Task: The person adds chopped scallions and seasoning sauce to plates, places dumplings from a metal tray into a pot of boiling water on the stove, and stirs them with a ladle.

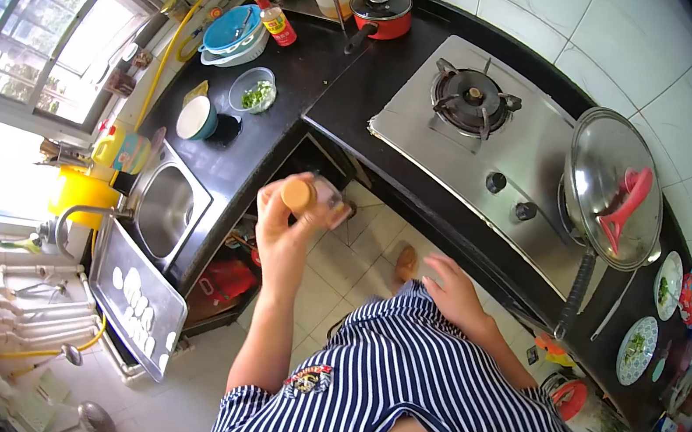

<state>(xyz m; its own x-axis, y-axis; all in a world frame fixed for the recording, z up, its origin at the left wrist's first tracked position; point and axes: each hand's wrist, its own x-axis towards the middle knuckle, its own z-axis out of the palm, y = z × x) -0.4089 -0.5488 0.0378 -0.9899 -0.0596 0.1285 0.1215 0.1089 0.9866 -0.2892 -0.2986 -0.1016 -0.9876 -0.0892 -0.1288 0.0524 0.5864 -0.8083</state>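
My left hand is wrapped round a small clear jar with an orange lid. I hold the jar tilted in the air, in front of the counter's inner corner; its contents are too blurred to make out. My right hand hovers by my striped shirt, fingers stretched out and holding nothing. Beyond the jar, on the black counter, stand a clear bowl of chopped greens and a white-and-teal bowl.
A steel gas stove carries a lidded wok with its handle reaching past the front edge. A red pot and a sauce bottle stand farther back. White slices lie on a metal tray by the sink. Plates of greens sit right.
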